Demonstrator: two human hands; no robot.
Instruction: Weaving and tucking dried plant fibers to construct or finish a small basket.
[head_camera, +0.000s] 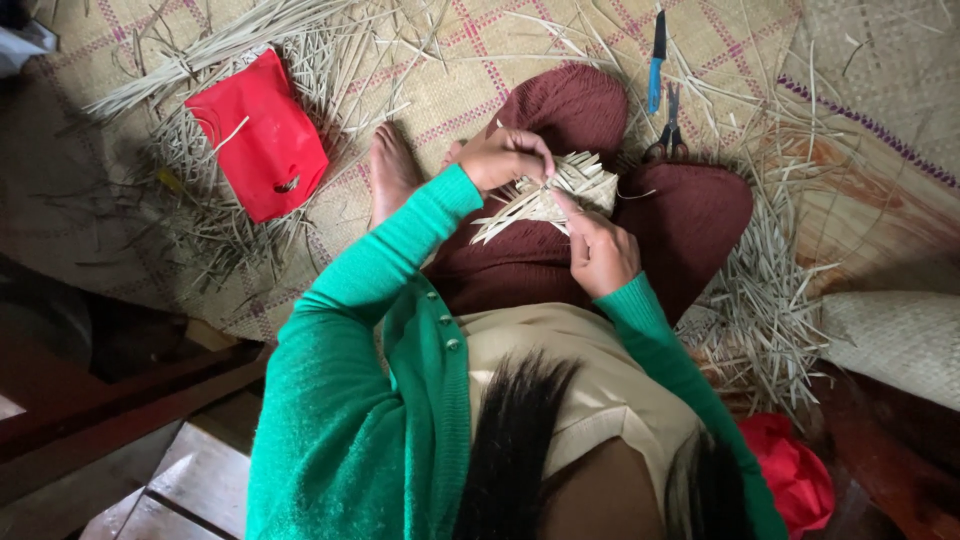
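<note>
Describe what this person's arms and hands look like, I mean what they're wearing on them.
Both arms are covered by long sleeves of a bright green knitted cardigan with ribbed cuffs at the wrists and small green buttons down the front. The left hand and right hand are bare: no gloves, and no rings or bangles that the view shows.

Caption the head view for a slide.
Seated on a woven mat, left hand and right hand plait a pale strip weaving in the lap.
</note>
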